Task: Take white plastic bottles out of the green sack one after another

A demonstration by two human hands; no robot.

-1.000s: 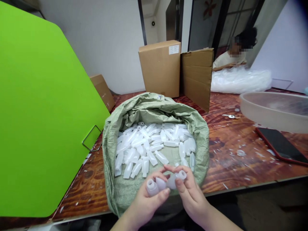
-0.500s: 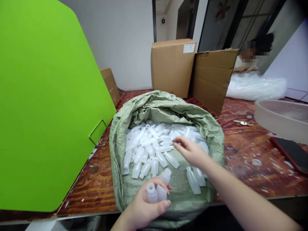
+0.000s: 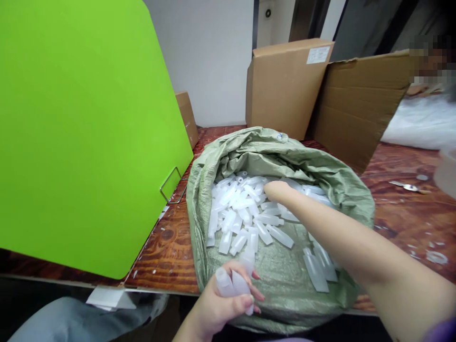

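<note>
Fingers of the left hand curl around a few white bottles near the front of the green sack, while the right hand, fingertips hidden and grip impossible to tell, reaches among heaped bottles beyond, their long axes pointing every way.

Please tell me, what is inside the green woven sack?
Many translucent plastic bottles lie in the woven sack. The right hand and forearm cover part of its interior; whatever lies beneath the bottles is hidden.
</note>
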